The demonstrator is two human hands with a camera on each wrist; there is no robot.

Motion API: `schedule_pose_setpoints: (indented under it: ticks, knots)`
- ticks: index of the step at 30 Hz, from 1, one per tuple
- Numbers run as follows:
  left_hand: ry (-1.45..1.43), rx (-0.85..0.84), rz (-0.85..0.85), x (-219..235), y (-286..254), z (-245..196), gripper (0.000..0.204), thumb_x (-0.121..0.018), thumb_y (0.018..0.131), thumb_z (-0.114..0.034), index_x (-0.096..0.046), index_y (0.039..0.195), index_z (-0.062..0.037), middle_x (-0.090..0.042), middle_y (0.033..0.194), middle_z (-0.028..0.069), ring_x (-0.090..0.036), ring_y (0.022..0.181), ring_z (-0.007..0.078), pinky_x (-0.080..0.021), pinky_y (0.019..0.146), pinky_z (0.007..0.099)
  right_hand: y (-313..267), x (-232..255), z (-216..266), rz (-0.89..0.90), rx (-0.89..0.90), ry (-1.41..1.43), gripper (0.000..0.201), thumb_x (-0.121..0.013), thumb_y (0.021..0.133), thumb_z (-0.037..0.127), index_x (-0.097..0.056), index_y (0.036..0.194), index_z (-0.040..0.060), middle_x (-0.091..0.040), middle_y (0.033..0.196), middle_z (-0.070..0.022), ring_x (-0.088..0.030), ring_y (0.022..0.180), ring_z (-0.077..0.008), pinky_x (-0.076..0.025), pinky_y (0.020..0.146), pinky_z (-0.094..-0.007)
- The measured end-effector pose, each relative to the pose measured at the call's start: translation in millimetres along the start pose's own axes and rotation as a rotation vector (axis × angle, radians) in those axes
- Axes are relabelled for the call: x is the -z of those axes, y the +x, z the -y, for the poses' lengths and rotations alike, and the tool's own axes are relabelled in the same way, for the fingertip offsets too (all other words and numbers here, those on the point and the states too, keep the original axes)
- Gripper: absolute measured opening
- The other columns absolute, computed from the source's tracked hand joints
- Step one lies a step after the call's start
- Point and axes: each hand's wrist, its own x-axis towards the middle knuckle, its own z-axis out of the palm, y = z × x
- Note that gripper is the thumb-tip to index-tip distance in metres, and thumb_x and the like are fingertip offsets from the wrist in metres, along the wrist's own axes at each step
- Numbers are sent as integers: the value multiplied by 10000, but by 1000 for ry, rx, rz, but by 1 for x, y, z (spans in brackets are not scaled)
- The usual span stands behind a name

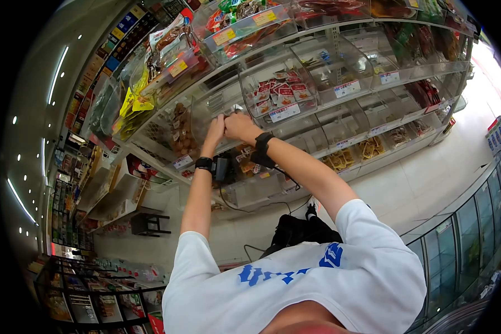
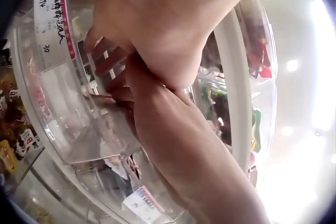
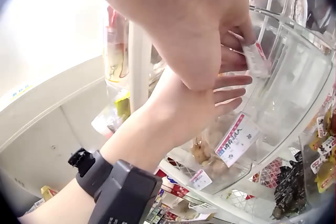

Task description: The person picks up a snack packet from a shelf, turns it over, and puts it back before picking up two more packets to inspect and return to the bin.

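Both hands meet at the front of a clear plastic bin (image 1: 206, 108) on the middle shelf. Between thumb and fingers, my right hand (image 3: 202, 19) pinches a small white tag with a red strip (image 3: 256, 60), against the bin's clear wall. My left hand (image 3: 173, 106) lies just under it, its fingers (image 3: 233, 80) straight and close to the bin's front. In the left wrist view, the left hand (image 2: 147, 19) crosses over the right forearm (image 2: 184, 140) and partly hides the right hand. A bin of brown round packed goods (image 1: 182, 131) sits to the left.
A bin of red-and-white sachets (image 1: 281, 92) stands right of the hands. Handwritten price labels (image 2: 52, 24) line the bin fronts. Packaged snacks (image 1: 136, 108) fill the upper-left bins. Below are bins of yellow packs (image 1: 339, 160). A black stool (image 1: 147, 224) stands on the floor at left.
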Motion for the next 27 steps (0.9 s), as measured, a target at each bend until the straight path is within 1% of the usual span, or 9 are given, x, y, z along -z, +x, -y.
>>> schedule_pose_setpoints:
  ticks: [3, 7, 10, 13, 16, 19, 20, 23, 27]
  knots:
    - [-95, -33, -3, -10, -13, -9, 586, -312, 1022, -409, -638, 1218, 36, -643, 1202, 281, -587, 1146, 431, -425, 1010, 421, 11, -26, -14, 150, -59, -111, 272, -619, 823, 243, -734, 959, 38, -742, 985, -188, -703, 974, -372, -559, 813, -479]
    - [-141, -77, 65, -23, -18, 7, 605, -319, 1029, -447, -627, 1216, 39, -625, 1245, 283, -575, 1164, 437, -421, 1017, 422, 3, -30, -16, 185, -34, -181, 286, -651, 807, 233, -720, 1000, 33, -733, 1053, -185, -712, 980, -342, -517, 903, -488]
    - [-221, 3, 98, -17, -17, -7, 625, -328, 1032, -476, -642, 1177, 44, -646, 1188, 291, -595, 1125, 439, -435, 996, 430, -4, -33, -14, 28, 8, -294, 339, -609, 896, 263, -716, 1129, 42, -716, 1160, -159, -708, 995, -320, -471, 941, -446]
    - [-180, 33, 41, -19, -1, 7, 666, -321, 1035, -516, -651, 1151, 50, -664, 1140, 290, -614, 1080, 436, -448, 977, 427, -2, -35, -13, -134, -10, -245, 413, -660, 817, 241, -630, 1149, -3, -687, 1132, -203, -693, 965, -390, -506, 926, -505]
    - [-242, 158, 15, -18, 8, 5, 712, -303, 1034, -565, -654, 1155, 43, -670, 1146, 277, -618, 1076, 425, -453, 970, 417, 6, -31, -9, -187, -150, 221, 323, -659, 816, 207, -658, 1056, -8, -690, 1057, -207, -666, 976, -402, -520, 907, -477]
    - [-403, 208, 165, -22, 15, -5, 741, -286, 1029, -602, -645, 1202, 23, -661, 1203, 257, -611, 1118, 400, -442, 996, 413, -1, -16, -14, 81, -63, 62, 223, -638, 829, 171, -667, 945, -18, -678, 1004, -223, -645, 984, -403, -529, 882, -452]
    - [-460, 198, 235, -22, 18, -7, 748, -281, 1027, -611, -641, 1222, 15, -657, 1226, 250, -609, 1136, 390, -436, 1009, 412, -9, -12, -13, -28, -4, 28, 203, -633, 834, 163, -667, 925, -15, -678, 1002, -222, -645, 981, -399, -529, 881, -452]
    - [-77, 96, 474, -16, 28, 1, 636, -332, 1052, -521, -555, 1366, -15, -580, 1371, 218, -548, 1264, 350, -397, 1072, 402, -49, 8, -8, -309, 227, 132, 163, -621, 872, 124, -673, 944, -12, -679, 996, -205, -648, 996, -376, -523, 869, -449]
    - [111, -29, 501, -36, 23, 16, 661, -271, 1062, -536, -508, 1419, -33, -501, 1479, 181, -474, 1344, 340, -369, 1103, 403, -97, 49, -18, -312, 192, 468, 158, -614, 908, 96, -671, 1005, -16, -680, 997, -174, -647, 969, -369, -513, 851, -422]
